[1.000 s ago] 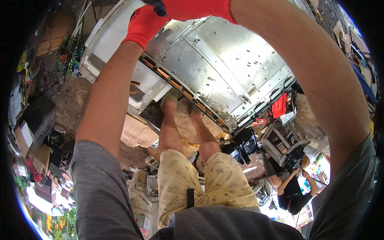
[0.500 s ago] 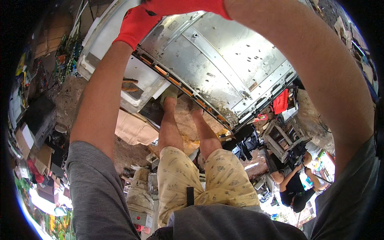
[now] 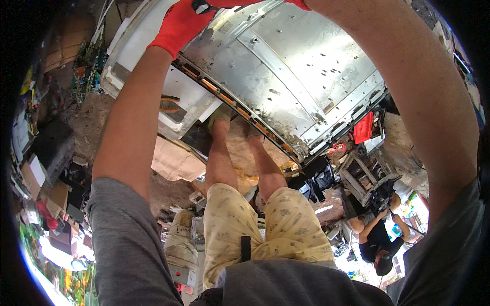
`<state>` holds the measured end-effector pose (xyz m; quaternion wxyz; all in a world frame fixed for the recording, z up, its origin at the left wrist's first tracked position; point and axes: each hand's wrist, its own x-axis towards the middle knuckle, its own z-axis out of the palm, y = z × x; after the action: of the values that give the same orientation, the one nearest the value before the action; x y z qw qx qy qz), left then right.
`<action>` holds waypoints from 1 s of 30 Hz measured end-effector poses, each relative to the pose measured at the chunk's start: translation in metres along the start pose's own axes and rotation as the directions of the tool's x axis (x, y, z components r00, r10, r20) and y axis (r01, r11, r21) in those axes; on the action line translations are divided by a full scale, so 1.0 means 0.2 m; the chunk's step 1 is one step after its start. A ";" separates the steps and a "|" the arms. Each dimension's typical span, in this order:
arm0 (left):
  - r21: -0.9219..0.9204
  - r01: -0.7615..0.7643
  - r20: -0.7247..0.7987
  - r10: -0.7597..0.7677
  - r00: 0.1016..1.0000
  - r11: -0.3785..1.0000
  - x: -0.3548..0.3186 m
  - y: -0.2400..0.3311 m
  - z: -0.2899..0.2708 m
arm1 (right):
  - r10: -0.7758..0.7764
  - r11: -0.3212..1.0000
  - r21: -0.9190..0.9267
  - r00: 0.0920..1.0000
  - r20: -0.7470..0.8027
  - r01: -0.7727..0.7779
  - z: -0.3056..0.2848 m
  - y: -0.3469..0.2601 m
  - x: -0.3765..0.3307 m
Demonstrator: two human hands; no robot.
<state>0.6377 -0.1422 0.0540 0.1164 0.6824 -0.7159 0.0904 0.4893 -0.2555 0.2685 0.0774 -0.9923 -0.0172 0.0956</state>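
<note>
A large, stained silver metal panel (image 3: 301, 71) with raised ribs and dark specks lies in front of me. A black and orange strip runs along its near edge. My left hand (image 3: 185, 24), in a red glove, is over the panel's far left part. Its fingers look closed around a small dark and grey thing (image 3: 202, 6), too cut off to name. My right hand (image 3: 232, 2), also red-gloved, reaches in from the right beside the left one. Only a sliver of it shows at the upper edge, so its fingers are hidden.
Beneath the panel is a white plastic casing (image 3: 176, 122). Flattened cardboard (image 3: 176, 160) lies near my feet. A wooden stool frame (image 3: 354, 176) and a red container (image 3: 363, 127) stand at the right. Another person (image 3: 380, 245) sits lower right. Cluttered boxes (image 3: 53, 199) fill the left.
Both gloved hands have shifted slightly toward the upper edge, and less of the right one shows. The small dark and grey thing at my left fingers is now more visible.
</note>
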 end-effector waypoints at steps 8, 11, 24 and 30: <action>0.070 0.183 0.097 -0.190 0.977 0.981 0.05 0.03 -0.02 | 0.185 0.982 0.000 0.972 0.147 -0.187 0.00 0.06 0.10; -0.014 0.195 -0.004 -0.195 0.981 0.981 0.01 0.03 -0.01 | -0.024 0.999 0.022 1.000 0.017 0.024 0.04 0.08 0.10; -0.491 0.444 0.278 -0.348 0.895 0.749 -0.08 -0.04 0.08 | 0.077 0.993 0.103 0.966 -0.246 -0.053 0.21 0.09 -0.12; -0.312 0.326 0.319 -0.225 0.921 0.892 -0.16 -0.03 0.14 | 0.472 0.860 0.394 0.797 -0.378 -0.323 0.37 -0.09 -0.45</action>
<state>0.6432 -0.1205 0.0183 0.1505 0.7508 -0.6242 -0.1551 0.3871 -0.2313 0.2165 0.2116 -0.9417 0.2284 -0.1273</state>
